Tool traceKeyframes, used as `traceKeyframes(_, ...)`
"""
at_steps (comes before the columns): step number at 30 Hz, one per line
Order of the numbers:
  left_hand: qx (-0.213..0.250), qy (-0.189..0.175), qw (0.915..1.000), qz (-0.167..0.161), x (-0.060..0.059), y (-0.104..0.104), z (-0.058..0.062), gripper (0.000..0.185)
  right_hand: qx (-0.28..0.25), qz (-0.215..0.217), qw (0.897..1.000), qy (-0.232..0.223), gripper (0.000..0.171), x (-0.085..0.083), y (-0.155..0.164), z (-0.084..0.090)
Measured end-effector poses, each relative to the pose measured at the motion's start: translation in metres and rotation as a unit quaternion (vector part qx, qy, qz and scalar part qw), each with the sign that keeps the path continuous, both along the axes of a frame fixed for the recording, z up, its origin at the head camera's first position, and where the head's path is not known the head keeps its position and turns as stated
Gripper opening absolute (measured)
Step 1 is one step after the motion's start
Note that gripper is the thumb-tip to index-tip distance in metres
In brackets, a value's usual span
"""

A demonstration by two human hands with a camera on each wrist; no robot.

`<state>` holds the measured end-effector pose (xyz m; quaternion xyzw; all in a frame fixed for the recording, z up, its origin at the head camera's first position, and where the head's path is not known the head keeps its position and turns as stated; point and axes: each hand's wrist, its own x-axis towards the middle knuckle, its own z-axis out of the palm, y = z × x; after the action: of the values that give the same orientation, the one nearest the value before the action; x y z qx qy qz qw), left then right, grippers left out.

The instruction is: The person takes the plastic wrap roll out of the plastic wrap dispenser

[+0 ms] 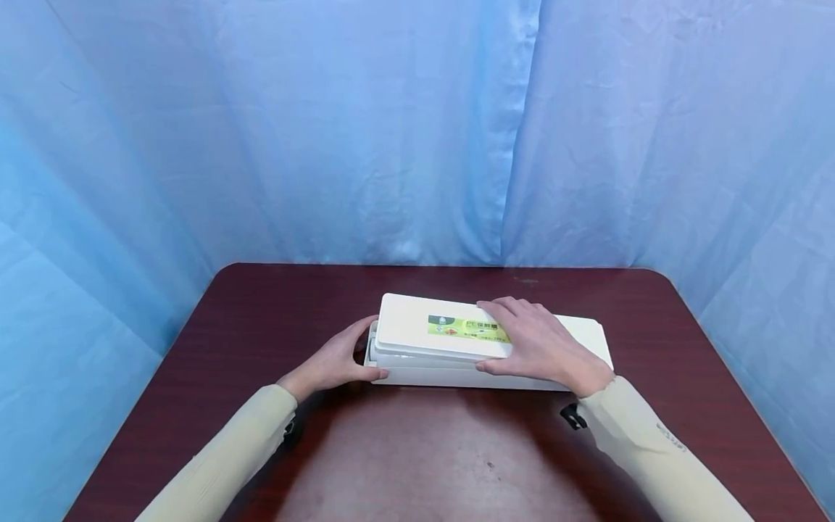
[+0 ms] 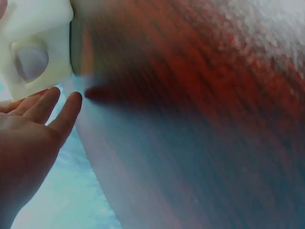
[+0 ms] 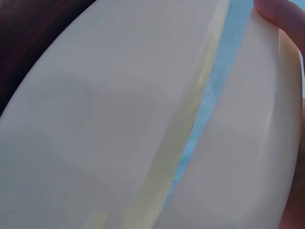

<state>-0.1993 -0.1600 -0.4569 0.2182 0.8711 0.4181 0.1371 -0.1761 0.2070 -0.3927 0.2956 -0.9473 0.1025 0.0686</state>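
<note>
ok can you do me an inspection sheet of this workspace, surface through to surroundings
Surface: dark red-brown table with visible wood grain, a few small marks near the front middle and a bright glare patch.
Job's things: long white box with a white lid; green-yellow label on top, partly covered. A gap shows along the lid in the right wrist view.
Clutter: nothing seen.
Left hand: at the box's left end, thumb at the front.
Right hand: holds the lid, thumb at its front edge, fingers across the top.
Cables: nothing seen.
Surroundings: blue curtains behind and at both sides.
</note>
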Motion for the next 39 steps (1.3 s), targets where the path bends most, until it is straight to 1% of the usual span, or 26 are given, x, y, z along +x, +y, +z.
traceKeyframes(5,-0.033,0.035,0.9988,0.0,0.003,0.001,0.003,0.105,-0.016,-0.018,1.0,-0.011,0.1,0.006,0.005,0.002)
traceKeyframes(11,-0.082,0.063,0.9946,-0.003,0.006,0.001,0.005,0.104,-0.037,-0.05,0.998,-0.015,0.101,0.015,0.015,0.005)
traceKeyframes(15,-0.104,0.072,0.992,-0.003,0.006,-0.001,0.007,0.102,-0.05,-0.07,0.996,-0.012,0.103,0.021,0.023,0.007)
traceKeyframes(20,-0.113,0.076,0.9906,-0.005,0.003,-0.005,0.009,0.102,-0.064,-0.087,0.994,-0.01,0.106,0.026,0.033,0.01)
traceKeyframes(26,-0.116,0.068,0.991,-0.005,-0.001,-0.005,0.009,0.104,-0.081,-0.113,0.99,-0.016,0.103,0.033,0.047,0.012)
traceKeyframes(32,-0.119,0.067,0.9905,-0.009,-0.003,-0.005,0.011,0.103,-0.096,-0.137,0.986,-0.016,0.098,0.041,0.059,0.013)
traceKeyframes(39,-0.122,0.064,0.9904,-0.011,-0.002,-0.006,0.011,0.102,-0.099,-0.167,0.981,-0.012,0.096,0.049,0.074,0.013)
